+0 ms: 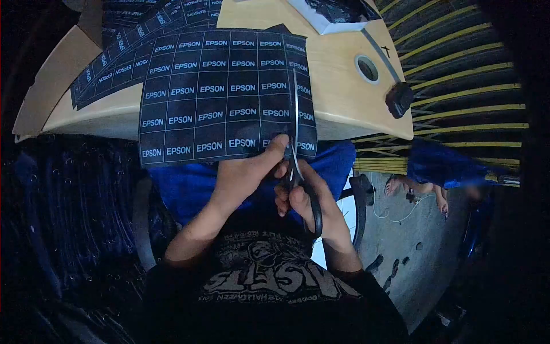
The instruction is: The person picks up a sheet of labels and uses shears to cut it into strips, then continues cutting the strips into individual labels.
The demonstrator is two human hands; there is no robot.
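While the left hand [243, 175] pinches the EPSON label sheet [223, 97] by its near edge, scissors [296, 143] cut.
The blades point to 12 o'clock along the rightmost column; the right hand [309, 200] has its fingers curled through the handles.

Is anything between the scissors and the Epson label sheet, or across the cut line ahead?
Nothing visible. The scissors in the right hand bite into the label sheet; the left hand pinches its lower edge just left of the blades.

Your left hand [243, 175] pinches the label sheet [223, 94] at its lower edge; your right hand [306, 203] works scissors [297, 149], blades apparently in the sheet, over the table [344, 86].
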